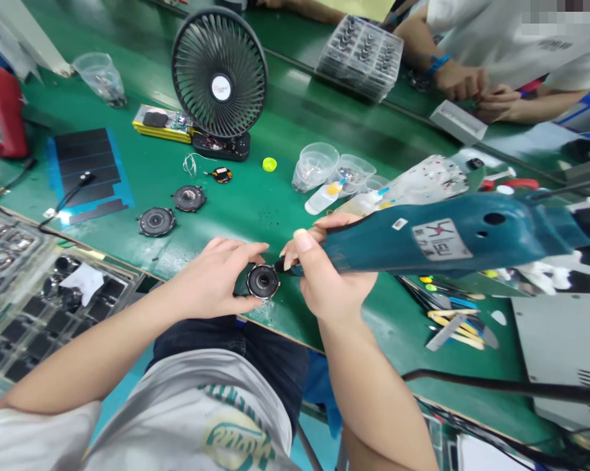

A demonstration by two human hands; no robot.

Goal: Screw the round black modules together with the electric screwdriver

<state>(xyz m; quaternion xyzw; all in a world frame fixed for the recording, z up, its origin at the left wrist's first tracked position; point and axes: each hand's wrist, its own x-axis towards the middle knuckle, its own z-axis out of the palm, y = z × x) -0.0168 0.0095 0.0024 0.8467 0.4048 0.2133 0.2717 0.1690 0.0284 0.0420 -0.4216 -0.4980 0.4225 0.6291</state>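
My left hand (215, 278) pinches a small round black part with a metal rim (263, 281) at the near edge of the green table (275, 196). My right hand (324, 268) grips the front of a teal electric screwdriver (437, 239). The tool's dark tip touches the right side of the round part. Two more round black parts (156, 221) (189, 197) lie on the table to the left, apart from my hands.
A black desk fan (220, 78) stands at the back. Clear plastic cups (319, 163), a glue bottle (322, 198), a yellow cap (269, 164), part trays (34, 288) at left, a grey box (564, 347) and tweezers (452, 317) at right. Another person's hands (464, 82) work across the table.
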